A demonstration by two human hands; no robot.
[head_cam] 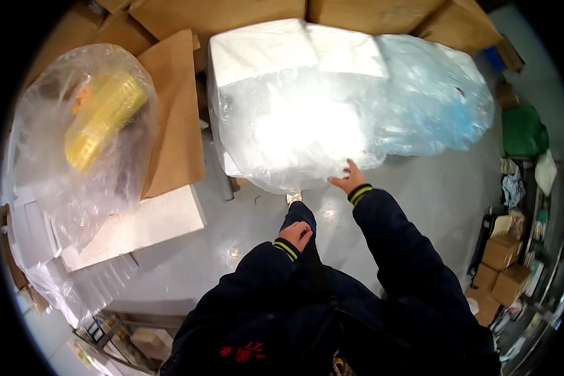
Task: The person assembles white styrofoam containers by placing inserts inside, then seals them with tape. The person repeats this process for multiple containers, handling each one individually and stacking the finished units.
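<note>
My right hand [348, 178] reaches forward with thumb and fingers apart, at the near edge of a large clear plastic bag [244, 136]; whether it touches the film I cannot tell. White sheet-like packs [263, 51] lie at the back of that bag, and strong glare hides its middle. A bluish plastic bag [432, 103] bulges beside it on the right. My left hand [297, 235] hangs in front of my body with its fingers curled in, and no object shows in it.
Cardboard boxes [225, 19] line the back. At left, a clear bag [42, 117] with a yellow pack [103, 122] rests by a brown cardboard sheet [174, 122] on a white board [155, 221]. Small cartons [500, 251], a green bag [524, 131] and shelving stand at right.
</note>
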